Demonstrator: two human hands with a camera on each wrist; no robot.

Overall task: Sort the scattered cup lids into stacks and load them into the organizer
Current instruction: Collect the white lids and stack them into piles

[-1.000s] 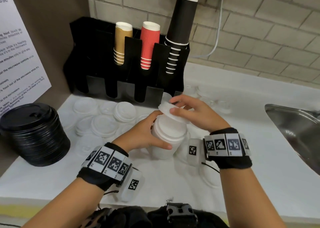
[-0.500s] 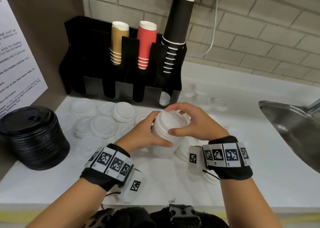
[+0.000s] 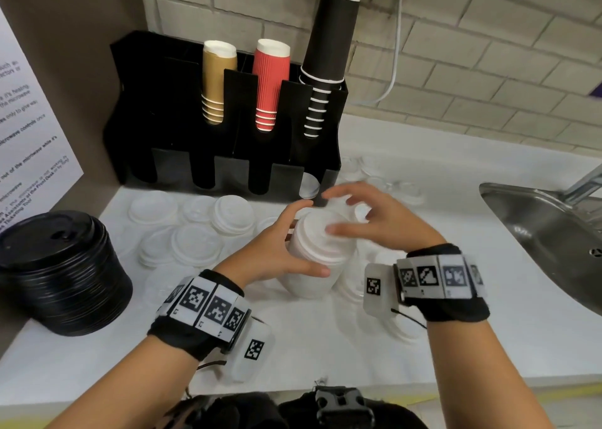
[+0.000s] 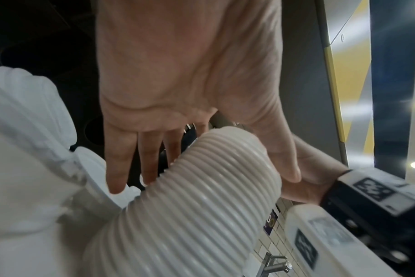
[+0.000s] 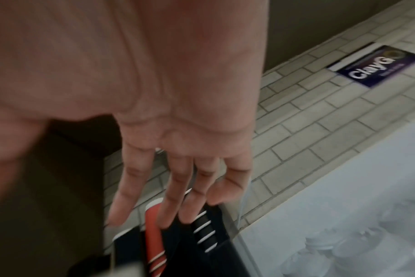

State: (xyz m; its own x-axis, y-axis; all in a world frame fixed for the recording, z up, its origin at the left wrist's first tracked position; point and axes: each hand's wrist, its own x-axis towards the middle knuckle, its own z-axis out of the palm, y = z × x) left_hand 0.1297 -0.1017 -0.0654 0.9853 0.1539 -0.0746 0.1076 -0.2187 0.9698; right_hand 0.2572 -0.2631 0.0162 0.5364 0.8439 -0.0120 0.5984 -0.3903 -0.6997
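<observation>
Head view: white surface [image 3: 374,340]; black organizer [image 3: 169,109] at the back wall, holding cups; black lid stack [image 3: 62,272], left; white lid stack [image 3: 317,259], centre, gripped by left hand [image 3: 273,249]; right hand [image 3: 381,220] above it, fingers spread, holding nothing; loose white lids [image 3: 195,223] between.

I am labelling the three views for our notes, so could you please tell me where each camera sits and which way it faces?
Head: worn on the head, facing forward and down at the counter; shows both forearms, the left hand holding the white lid stack, the right hand open above it.
Left wrist: under the left wrist, looking along the palm at the stack's ribbed side.
Right wrist: under the right wrist, looking along open fingers towards the black organizer.
Shared: all three show the tiled wall.
</observation>
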